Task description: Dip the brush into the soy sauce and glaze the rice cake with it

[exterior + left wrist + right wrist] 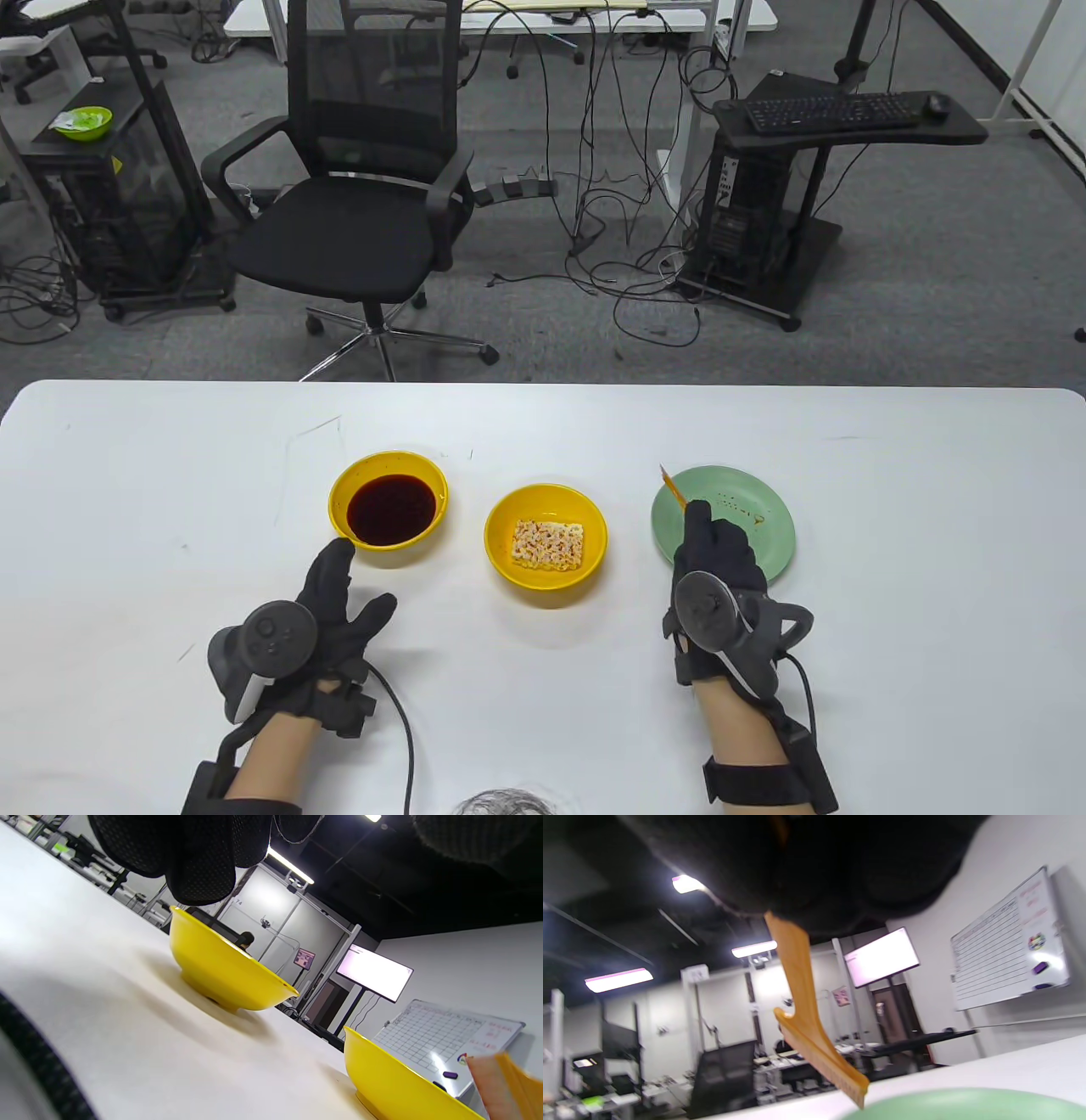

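A yellow bowl of dark soy sauce [390,508] sits left of centre; it also shows in the left wrist view [220,967]. A second yellow bowl [585,522] holds a pale rice cake [548,544]. My right hand [708,560] grips an orange brush [673,487] over the left part of a green plate [755,543]. In the right wrist view the brush [806,1018] hangs from my fingers with its head just above the plate's rim [967,1103]. My left hand [335,603] rests open on the table, fingertips touching the near-left rim of the sauce bowl.
The green plate carries a few brown sauce specks [751,516]. A black office chair [356,195] and a computer stand [780,195] are beyond the table's far edge [543,384]. A cable [399,722] trails from my left wrist.
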### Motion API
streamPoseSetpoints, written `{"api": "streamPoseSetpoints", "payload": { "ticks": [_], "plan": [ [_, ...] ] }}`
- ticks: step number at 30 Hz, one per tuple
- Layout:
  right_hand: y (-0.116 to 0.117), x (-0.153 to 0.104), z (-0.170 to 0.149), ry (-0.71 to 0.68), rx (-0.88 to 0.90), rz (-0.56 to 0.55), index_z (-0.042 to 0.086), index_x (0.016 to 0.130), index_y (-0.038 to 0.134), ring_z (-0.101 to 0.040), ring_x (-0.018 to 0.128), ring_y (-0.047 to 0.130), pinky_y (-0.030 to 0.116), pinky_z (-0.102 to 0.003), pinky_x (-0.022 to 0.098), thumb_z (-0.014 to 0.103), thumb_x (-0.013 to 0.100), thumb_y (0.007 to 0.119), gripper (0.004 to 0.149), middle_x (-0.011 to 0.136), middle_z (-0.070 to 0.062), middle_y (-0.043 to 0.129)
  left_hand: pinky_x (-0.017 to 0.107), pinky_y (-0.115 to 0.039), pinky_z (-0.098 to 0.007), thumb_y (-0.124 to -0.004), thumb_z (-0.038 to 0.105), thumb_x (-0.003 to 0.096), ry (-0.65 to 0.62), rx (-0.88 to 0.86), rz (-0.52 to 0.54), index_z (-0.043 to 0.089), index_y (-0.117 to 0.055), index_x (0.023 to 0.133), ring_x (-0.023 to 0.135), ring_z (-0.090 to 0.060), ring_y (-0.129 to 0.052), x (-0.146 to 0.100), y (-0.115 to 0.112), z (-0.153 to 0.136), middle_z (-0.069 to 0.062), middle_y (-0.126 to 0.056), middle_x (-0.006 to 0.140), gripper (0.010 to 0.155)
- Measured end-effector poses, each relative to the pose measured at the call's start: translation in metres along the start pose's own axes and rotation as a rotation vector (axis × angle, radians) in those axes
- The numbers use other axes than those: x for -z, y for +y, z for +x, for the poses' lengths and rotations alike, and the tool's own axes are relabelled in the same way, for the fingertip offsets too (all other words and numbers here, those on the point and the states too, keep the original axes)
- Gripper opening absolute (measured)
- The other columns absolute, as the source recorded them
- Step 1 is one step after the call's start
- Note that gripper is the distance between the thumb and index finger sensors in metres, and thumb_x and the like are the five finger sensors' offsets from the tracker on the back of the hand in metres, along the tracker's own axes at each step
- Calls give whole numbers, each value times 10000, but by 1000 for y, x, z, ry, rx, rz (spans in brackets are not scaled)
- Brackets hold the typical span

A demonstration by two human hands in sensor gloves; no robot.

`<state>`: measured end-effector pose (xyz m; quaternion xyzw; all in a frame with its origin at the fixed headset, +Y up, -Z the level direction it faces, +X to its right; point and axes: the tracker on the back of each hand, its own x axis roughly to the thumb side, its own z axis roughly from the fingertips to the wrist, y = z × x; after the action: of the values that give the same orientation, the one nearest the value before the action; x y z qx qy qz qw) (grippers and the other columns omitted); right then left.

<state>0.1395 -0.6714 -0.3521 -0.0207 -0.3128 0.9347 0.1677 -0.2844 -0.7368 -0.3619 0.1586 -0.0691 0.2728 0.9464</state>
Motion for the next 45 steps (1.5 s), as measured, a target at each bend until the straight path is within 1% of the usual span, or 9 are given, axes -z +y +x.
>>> {"api": "streamPoseSetpoints", "payload": {
  "ticks": [4, 9, 13, 23, 29, 34, 36, 39, 45],
  "plan": [
    [-13, -3, 21, -21, 194, 14, 134, 960, 752, -183, 496, 984, 884, -391, 394, 266, 482, 866, 509, 800, -112, 849, 646, -742, -521, -757, 651, 387, -85, 28, 17, 207, -443, 1083, 905, -384, -886, 5, 3, 33, -143, -568, 1137, 883],
    [-9, -8, 38, -41, 327, 65, 122, 960, 746, -178, 494, 992, 892, -386, 393, 267, 482, 868, 514, 797, -110, 852, 658, -750, -504, -824, 593, 390, -280, 129, 13, 213, -448, 1083, 922, -355, -885, 16, -4, 105, -136, -580, 1134, 875],
    [-1, -12, 43, -25, 407, 123, 111, 965, 732, -177, 497, 991, 891, -386, 398, 268, 486, 859, 521, 799, -113, 848, 698, -688, -545, -782, 695, 343, -375, 213, -106, 236, -332, 1110, 1005, -405, -772, 30, -26, 154, -149, -447, 1184, 1000],
    [4, -14, 42, 14, 506, 170, 71, 969, 705, -184, 499, 998, 898, -390, 397, 268, 491, 838, 534, 799, -134, 852, 625, -806, -437, -907, 506, 388, -524, 424, 41, 248, -570, 1032, 840, -249, -965, 41, -63, 221, -80, -714, 1062, 772],
    [6, -15, 43, 34, 541, 186, 52, 966, 703, -182, 491, 1007, 905, -385, 387, 275, 491, 839, 542, 793, -140, 862, 542, -863, -382, -900, 532, 382, -552, 572, 123, 315, -767, 896, 717, -186, -1038, 41, -71, 228, 11, -899, 911, 573],
    [7, -15, 44, 15, 548, 207, 80, 980, 705, -187, 517, 1002, 893, -388, 405, 299, 490, 847, 555, 815, -121, 857, 499, -879, -355, -891, 541, 395, -549, 625, 123, 323, -797, 862, 635, -154, -1065, 43, -68, 227, 25, -939, 860, 524],
    [6, -14, 43, -8, 537, 220, 91, 1008, 671, -223, 570, 982, 869, -415, 440, 365, 471, 885, 640, 861, -130, 821, 494, -894, -340, -887, 533, 396, -504, 617, 117, 302, -793, 866, 620, -143, -1082, 49, -60, 217, 11, -941, 856, 532],
    [7, -13, 38, -18, 502, 209, 94, 1031, 634, -271, 633, 963, 848, -450, 468, 465, 458, 888, 729, 917, -153, 787, 528, -906, -332, -892, 512, 397, -365, 518, 110, 290, -780, 873, 656, -147, -1098, 65, -35, 185, -3, -930, 875, 536],
    [20, -12, 31, -6, 438, 251, 92, 1057, 575, -383, 765, 909, 807, -522, 525, 529, 473, 849, 779, 1049, -237, 682, 558, -912, -333, -896, 491, 403, 29, 121, 143, 269, -767, 865, 710, -183, -1096, 88, 20, 93, -38, -908, 903, 529]
  ]
}}
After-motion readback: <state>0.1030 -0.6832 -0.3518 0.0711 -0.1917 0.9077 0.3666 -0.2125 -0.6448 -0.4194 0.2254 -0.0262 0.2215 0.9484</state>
